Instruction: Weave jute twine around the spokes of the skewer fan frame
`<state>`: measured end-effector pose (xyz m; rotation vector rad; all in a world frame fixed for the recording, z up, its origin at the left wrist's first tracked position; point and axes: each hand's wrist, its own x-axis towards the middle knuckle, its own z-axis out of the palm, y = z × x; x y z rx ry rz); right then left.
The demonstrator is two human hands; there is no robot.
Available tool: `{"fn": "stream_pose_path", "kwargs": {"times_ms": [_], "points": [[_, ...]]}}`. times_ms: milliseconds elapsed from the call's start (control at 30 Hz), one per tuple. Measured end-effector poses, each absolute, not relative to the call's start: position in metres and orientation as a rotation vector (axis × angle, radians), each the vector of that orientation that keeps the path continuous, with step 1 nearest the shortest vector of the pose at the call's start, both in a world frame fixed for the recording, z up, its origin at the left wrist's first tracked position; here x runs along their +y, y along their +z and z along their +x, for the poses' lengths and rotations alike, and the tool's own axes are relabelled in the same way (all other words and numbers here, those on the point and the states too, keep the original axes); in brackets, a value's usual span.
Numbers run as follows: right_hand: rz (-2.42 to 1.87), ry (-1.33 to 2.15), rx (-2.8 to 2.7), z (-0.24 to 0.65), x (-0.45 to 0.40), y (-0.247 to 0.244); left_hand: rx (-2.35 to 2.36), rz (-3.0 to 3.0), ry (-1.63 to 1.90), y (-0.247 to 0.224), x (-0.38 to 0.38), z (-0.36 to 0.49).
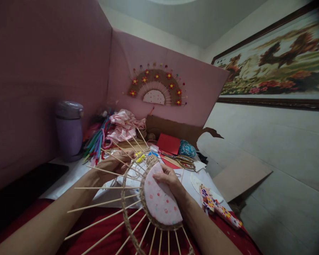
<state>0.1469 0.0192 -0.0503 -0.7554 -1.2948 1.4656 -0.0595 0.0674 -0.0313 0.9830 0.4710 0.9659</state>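
Observation:
A half-circle of pale cloth with small red and pink dots (162,198) is tilted in front of me, its curved edge bound in brown twine. Thin wooden sticks (106,203) fan out from that edge, and a second row of twine (124,209) is woven across them. My right hand (168,179) grips the straight edge of the half-circle, thumb on its face. Behind the upper sticks, my left hand (115,163) has its fingers curled near the upper end of the woven row. Sticks partly cover it, and what it pinches cannot be made out.
Scissors (184,162), blue yarn (187,148) and red paper (168,143) lie at the back right. Pipe cleaners (97,136), crumpled pink cloth (124,124) and a purple tumbler (69,131) are at left. A flower-decorated fan (155,76) is fixed to the pink board (196,81).

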Motion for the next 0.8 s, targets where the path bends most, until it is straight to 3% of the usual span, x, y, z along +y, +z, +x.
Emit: {"fn": "stream_pose_path", "kwargs": {"times_ms": [800], "points": [[-0.741, 1.468, -1.202, 0.142, 0.022, -0.051, 0.478, 1.057, 0.857, -0.038, 0.066, -0.053]]}}
